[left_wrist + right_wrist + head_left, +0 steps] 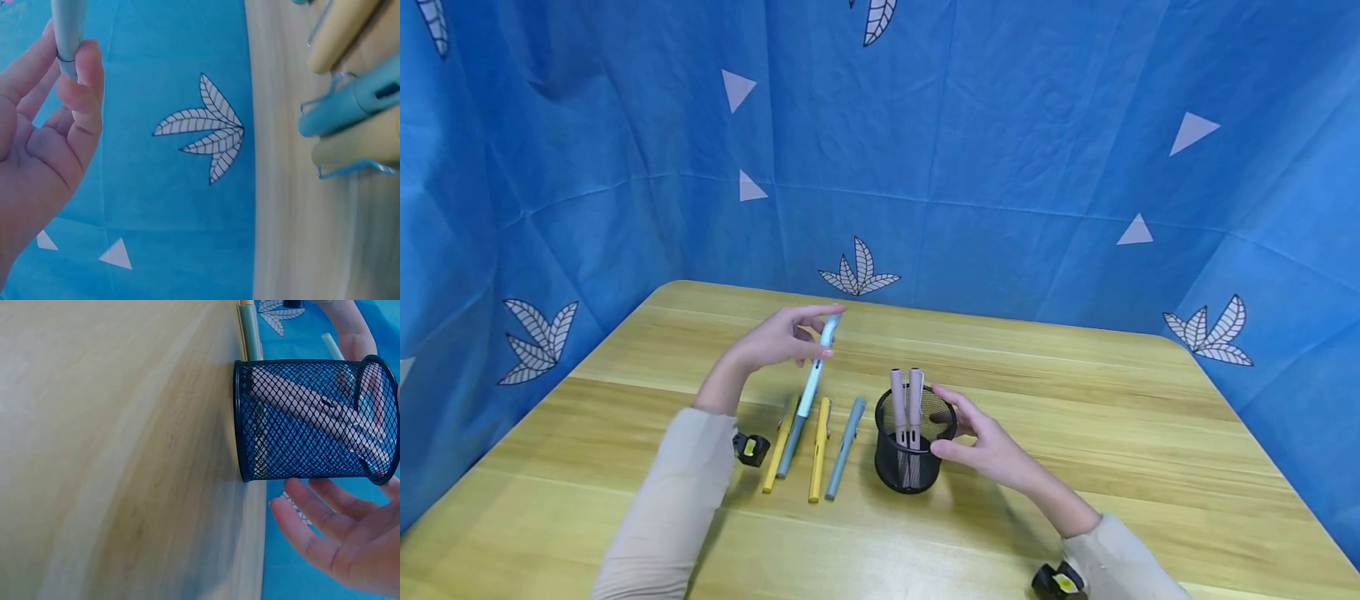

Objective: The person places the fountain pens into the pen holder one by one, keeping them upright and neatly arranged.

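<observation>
Pens total: six.
- Two pink pens (907, 400) upright inside black mesh cup (910, 467).
- One light-blue pen (811, 387) held by left hand (778, 337), left of cup, tilted, lower end among lying pens.
- Two yellow pens lying flat on table (1075, 400) left of cup: one (818, 450) nearer cup, one (775, 458) farther.
- One grey-blue pen (846, 448) lying flat, just left of cup.

Mesh cups: one.
Hands: two; right hand (992, 446) against cup's right side.
Wrist cameras: two, black with yellow mark, one (751, 448) left of cup, one (1058, 581) right of it.
</observation>
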Motion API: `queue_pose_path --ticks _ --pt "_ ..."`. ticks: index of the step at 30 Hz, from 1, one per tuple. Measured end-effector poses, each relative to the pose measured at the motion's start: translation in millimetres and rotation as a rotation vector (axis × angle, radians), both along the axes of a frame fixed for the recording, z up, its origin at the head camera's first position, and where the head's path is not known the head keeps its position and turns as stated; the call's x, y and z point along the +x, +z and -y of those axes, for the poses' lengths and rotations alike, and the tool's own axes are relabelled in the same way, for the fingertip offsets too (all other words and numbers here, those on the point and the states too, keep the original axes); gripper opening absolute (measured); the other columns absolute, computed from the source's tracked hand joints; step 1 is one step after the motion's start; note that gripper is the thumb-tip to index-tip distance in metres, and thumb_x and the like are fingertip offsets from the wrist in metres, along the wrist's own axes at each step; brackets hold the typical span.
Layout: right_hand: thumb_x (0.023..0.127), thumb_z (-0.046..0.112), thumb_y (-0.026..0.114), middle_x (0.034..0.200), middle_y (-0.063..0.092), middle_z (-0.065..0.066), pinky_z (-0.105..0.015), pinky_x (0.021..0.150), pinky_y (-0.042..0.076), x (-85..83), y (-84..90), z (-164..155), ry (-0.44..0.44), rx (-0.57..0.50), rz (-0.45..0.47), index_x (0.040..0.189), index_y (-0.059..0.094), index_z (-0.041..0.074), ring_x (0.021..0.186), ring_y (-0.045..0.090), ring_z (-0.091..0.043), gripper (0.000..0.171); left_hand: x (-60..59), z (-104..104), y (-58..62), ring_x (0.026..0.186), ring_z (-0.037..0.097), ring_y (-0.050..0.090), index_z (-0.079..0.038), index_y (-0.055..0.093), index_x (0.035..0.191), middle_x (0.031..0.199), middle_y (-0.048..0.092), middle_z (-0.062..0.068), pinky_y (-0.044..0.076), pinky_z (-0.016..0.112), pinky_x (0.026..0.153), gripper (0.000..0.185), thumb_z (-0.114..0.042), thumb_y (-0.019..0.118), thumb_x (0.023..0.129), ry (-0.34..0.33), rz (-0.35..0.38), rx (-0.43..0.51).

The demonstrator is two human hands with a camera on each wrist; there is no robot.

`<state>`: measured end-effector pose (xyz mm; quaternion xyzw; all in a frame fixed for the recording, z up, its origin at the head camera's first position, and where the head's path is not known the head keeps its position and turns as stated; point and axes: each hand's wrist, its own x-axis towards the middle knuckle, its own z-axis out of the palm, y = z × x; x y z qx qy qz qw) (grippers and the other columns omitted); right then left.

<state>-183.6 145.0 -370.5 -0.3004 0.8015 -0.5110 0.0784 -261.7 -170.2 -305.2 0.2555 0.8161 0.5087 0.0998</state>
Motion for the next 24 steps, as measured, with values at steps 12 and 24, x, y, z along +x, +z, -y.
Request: queue_pose_path --ticks 12,24 --pt "0.085 0.017 0.062 0.122 0.046 -0.026 -0.046 0.082 0.042 -0.8 -0.7 -0.5 -0.005 -0.003 -0.002 0.14 0.025 0.005 0.104 0.051 -0.037 0.068 4.4 -21.0 12.4 0.064 0.033 0.056 -0.016 0.045 0.133 0.097 0.052 0.016 0.05 0.035 0.053 0.061 -0.005 0.069 0.078 -0.02 -0.057 0.072" --pt "0.085 0.017 0.062 0.123 0.045 -0.026 -0.051 0.084 0.04 -1.4 -2.1 -0.7 0.0 -0.006 -0.011 0.14 0.025 0.005 0.103 0.052 -0.037 0.067 13.7 -44.6 19.8 0.061 0.034 0.056 -0.01 0.046 0.13 0.095 0.052 0.018 0.051 0.039 0.056 0.056 -0.003 0.068 0.078 -0.071 -0.083 0.091"
